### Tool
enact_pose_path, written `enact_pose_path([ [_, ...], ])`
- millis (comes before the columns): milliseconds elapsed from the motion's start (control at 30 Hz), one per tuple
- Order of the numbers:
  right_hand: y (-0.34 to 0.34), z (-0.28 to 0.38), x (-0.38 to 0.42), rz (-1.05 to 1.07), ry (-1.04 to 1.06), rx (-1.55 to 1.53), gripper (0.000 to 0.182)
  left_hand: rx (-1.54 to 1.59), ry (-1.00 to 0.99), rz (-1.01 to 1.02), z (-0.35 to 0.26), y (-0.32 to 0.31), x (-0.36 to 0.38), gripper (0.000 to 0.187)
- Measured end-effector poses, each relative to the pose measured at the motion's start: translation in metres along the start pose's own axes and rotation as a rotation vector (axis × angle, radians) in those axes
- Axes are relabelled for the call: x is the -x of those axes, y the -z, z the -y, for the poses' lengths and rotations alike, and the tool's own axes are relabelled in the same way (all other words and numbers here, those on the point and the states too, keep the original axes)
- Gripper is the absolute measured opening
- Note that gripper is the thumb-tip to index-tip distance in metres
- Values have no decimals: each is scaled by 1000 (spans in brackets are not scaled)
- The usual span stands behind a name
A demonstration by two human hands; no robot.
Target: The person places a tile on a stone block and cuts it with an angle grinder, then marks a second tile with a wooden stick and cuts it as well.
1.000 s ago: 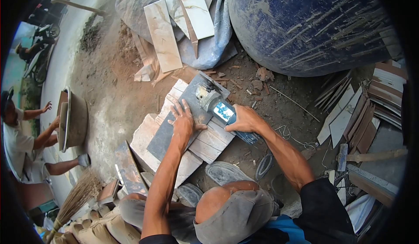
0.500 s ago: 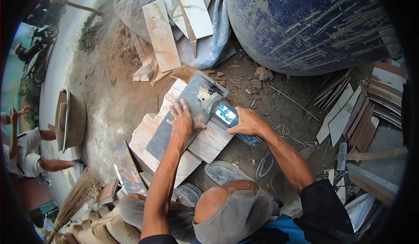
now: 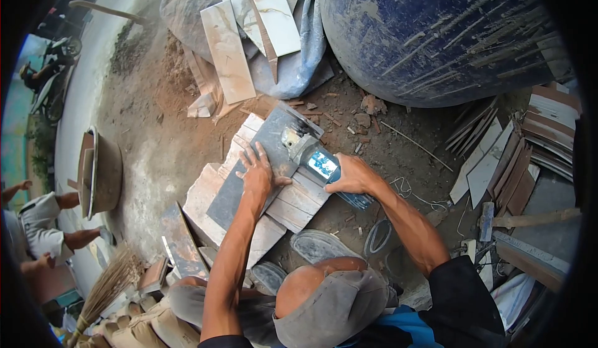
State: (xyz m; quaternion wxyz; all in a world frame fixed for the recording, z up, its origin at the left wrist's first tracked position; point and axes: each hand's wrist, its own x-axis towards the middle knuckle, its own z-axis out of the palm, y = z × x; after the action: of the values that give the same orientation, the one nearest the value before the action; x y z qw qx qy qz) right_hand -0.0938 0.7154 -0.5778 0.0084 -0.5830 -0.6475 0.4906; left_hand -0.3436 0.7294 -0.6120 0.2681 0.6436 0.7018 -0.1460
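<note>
A dark grey tile (image 3: pixel 230 198) lies at a slant on pale, scored slabs (image 3: pixel 205 204) on the ground. My left hand (image 3: pixel 256 172) rests on the tile with its fingers spread. My right hand (image 3: pixel 354 175) is wrapped round the blue body of an angle grinder (image 3: pixel 322 163). The grinder's metal head is over the tile's upper right end, where pale dust shows. Its disc is hard to make out.
Cut tiles (image 3: pixel 227 52) lie on a sheet at the top. A big blue drum (image 3: pixel 436 36) stands upper right, tile offcuts (image 3: pixel 551 127) at right. At left are a tub (image 3: pixel 107 172), a straw broom (image 3: pixel 112 279) and another person (image 3: pixel 43 223).
The person at the left edge has lowered an arm and shifted downward in the view. My hands, the grinder and the tile have hardly moved.
</note>
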Motion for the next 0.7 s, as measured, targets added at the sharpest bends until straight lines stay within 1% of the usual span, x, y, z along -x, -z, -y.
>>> enact_pose_path([
  [200, 2, 3, 6, 11, -33, -8, 67, 11, 7, 5, 1, 0, 0, 142],
  [400, 5, 4, 12, 6, -18, -24, 70, 12, -11, -16, 0, 1, 1, 142],
  [467, 5, 4, 12, 13, -31, -18, 70, 68, 4, -1, -1, 3, 3, 137],
  [700, 6, 3, 14, 19, -22, -18, 71, 70, 11, 21, -3, 6, 4, 137],
])
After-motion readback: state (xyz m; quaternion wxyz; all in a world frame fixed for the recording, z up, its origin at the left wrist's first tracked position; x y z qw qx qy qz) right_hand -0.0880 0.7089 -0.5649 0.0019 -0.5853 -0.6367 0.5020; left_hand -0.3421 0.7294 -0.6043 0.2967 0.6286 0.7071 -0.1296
